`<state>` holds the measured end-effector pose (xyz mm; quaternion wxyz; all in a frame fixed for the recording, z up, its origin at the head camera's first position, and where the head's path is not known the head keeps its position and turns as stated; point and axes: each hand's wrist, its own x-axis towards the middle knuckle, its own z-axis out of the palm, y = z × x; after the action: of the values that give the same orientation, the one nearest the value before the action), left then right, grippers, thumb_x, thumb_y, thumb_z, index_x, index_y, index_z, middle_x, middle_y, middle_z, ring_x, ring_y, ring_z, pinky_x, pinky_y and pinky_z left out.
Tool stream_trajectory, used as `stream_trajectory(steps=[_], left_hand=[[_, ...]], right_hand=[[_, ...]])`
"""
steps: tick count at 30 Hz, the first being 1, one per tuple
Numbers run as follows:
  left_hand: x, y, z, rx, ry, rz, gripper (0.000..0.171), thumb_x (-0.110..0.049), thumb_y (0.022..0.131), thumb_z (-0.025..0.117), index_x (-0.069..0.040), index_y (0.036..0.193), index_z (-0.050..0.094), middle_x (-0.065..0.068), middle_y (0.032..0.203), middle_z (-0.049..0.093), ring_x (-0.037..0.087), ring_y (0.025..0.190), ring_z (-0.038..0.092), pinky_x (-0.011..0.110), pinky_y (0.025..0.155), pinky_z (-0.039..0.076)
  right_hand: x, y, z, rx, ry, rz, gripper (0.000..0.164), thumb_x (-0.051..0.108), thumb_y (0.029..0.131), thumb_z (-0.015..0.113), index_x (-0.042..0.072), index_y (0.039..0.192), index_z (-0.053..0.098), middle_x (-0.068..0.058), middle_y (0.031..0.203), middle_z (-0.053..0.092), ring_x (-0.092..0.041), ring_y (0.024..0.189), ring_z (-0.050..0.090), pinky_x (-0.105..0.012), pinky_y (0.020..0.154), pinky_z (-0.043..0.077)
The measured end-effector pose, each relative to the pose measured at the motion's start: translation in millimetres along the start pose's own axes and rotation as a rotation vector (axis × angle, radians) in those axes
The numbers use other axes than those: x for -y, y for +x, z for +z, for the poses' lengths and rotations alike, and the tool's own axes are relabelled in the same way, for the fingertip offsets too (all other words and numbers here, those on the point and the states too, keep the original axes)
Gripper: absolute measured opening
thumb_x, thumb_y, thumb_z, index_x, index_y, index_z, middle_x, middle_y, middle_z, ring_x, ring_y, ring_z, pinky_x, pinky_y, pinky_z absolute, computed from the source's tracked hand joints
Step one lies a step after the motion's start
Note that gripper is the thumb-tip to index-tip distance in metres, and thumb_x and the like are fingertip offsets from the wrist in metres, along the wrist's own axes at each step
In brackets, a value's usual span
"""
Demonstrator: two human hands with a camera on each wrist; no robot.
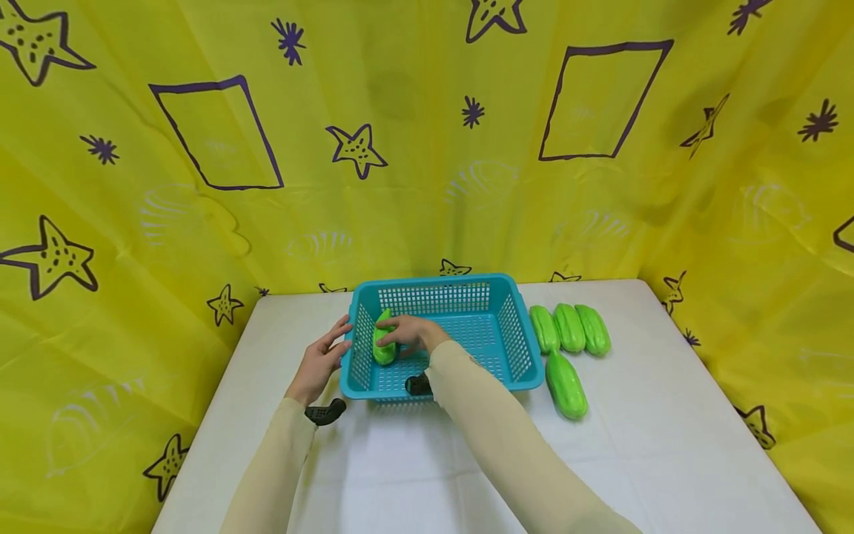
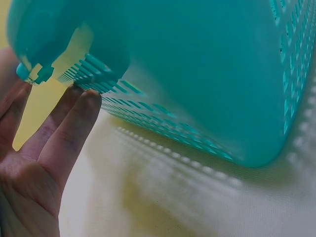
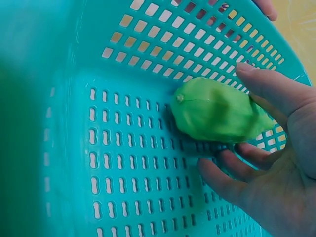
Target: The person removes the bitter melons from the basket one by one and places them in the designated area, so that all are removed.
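A green gourd-like vegetable [image 3: 212, 108] lies inside the blue-green plastic basket [image 1: 437, 281], along its left wall. My right hand [image 1: 412, 331] reaches into the basket over this gourd. In the right wrist view its thumb and fingers are spread on either side of the gourd, the thumb apart from it; whether the fingertips touch its lower side, I cannot tell. At the basket's left side is my left hand [image 1: 322, 368], its extended fingers [image 2: 74, 133] against the outer wall near the rim.
Right of the basket, three more green gourds [image 1: 569, 328] lie side by side on the white-covered table [image 1: 400, 475]. Another gourd [image 1: 565, 386] lies just in front of them. A yellow patterned curtain [image 1: 414, 215] surrounds the table's back and sides.
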<state>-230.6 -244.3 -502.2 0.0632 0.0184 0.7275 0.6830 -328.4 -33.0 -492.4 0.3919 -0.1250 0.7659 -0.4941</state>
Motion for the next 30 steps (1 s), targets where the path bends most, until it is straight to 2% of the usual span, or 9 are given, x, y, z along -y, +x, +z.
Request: stream_trajectory(steps=[4,7,13,20,30], left_hand=[[-0.1,0.2,0.6,0.001,-0.001,-0.007,0.049,-0.016,0.102,0.054,-0.005,0.147,0.043,-0.006,0.160,0.025,0.031,0.137,0.041,0.038,0.101,0.046],[-0.9,0.2,1.4,-0.005,0.003,-0.013,0.049,-0.016,0.102,0.054,-0.005,0.147,0.043,-0.006,0.160,0.025,0.030,0.137,0.041,0.039,0.101,0.046],[-2.0,0.5,3.0,-0.010,0.011,-0.011,0.049,-0.016,0.102,0.054,-0.005,0.147,0.042,-0.006,0.160,0.025,0.030,0.137,0.041,0.038,0.101,0.047],[-2.8,0.0,2.6,-0.013,0.011,-0.010,0.049,-0.017,0.101,0.055,-0.005,0.147,0.042,-0.006,0.160,0.025,0.030,0.136,0.042,0.035,0.099,0.048],[-2.7,-0.2,2.2,-0.015,0.016,-0.020,0.049,-0.016,0.102,0.053,-0.005,0.148,0.041,-0.005,0.160,0.024,0.032,0.137,0.041,0.047,0.105,0.041]], right_hand=[[-1.9,-1.3,-1.2,-0.061,-0.048,-0.004,0.055,0.018,0.093,0.068,0.016,0.145,0.050,-0.014,0.156,0.031,-0.036,0.136,0.039,-0.051,0.104,0.042],[-3.9,-2.5,-2.4,-0.123,-0.124,-0.018,0.051,0.017,0.092,0.069,0.016,0.141,0.054,-0.015,0.153,0.035,-0.035,0.133,0.042,-0.047,0.103,0.044],[-8.1,-1.8,-5.9,-0.220,-0.174,-0.024,0.045,0.007,0.089,0.071,0.015,0.132,0.063,-0.017,0.151,0.037,-0.034,0.129,0.044,-0.037,0.089,0.051],[-10.3,-2.6,-10.3,-0.206,-0.145,-0.011,0.048,0.008,0.090,0.070,0.018,0.136,0.060,-0.017,0.150,0.037,-0.033,0.121,0.049,-0.035,0.083,0.053],[-11.0,-10.1,-15.7,-0.172,-0.092,-0.023,0.051,0.009,0.091,0.069,0.017,0.139,0.057,-0.019,0.149,0.038,-0.031,0.119,0.050,-0.037,0.086,0.054]])
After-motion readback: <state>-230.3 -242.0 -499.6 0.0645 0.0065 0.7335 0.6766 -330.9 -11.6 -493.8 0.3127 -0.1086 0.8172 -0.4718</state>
